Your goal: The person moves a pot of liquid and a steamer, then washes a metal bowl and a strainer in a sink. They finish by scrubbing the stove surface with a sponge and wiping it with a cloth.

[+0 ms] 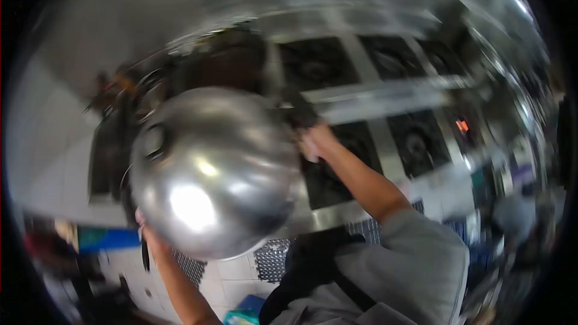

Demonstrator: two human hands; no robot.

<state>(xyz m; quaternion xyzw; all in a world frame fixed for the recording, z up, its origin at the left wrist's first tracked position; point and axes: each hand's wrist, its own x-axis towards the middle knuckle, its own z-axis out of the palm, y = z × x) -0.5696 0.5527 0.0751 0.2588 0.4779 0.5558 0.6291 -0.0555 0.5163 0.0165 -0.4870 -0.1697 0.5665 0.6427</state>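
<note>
A large, shiny domed metal lid (223,168) fills the middle left of the view, with a dark round knob (155,141) on its left side. My left hand (153,241) is closed at the lid's lower left rim, some of its fingers hidden behind the metal. A thin dark piece (145,256) shows beside that hand. My right hand (314,143) is closed just right of the lid, over the stove. A dark, blurred shape (299,108) stands at its fingers; what it grips cannot be made out. What lies beneath the lid is hidden.
A steel stove (349,105) with several black burners spans the right; an orange glow (462,125) shows at its far end. A large dark pot (223,63) stands behind the lid. Black perforated mats (270,262) and a blue-green bag (244,313) lie on the floor.
</note>
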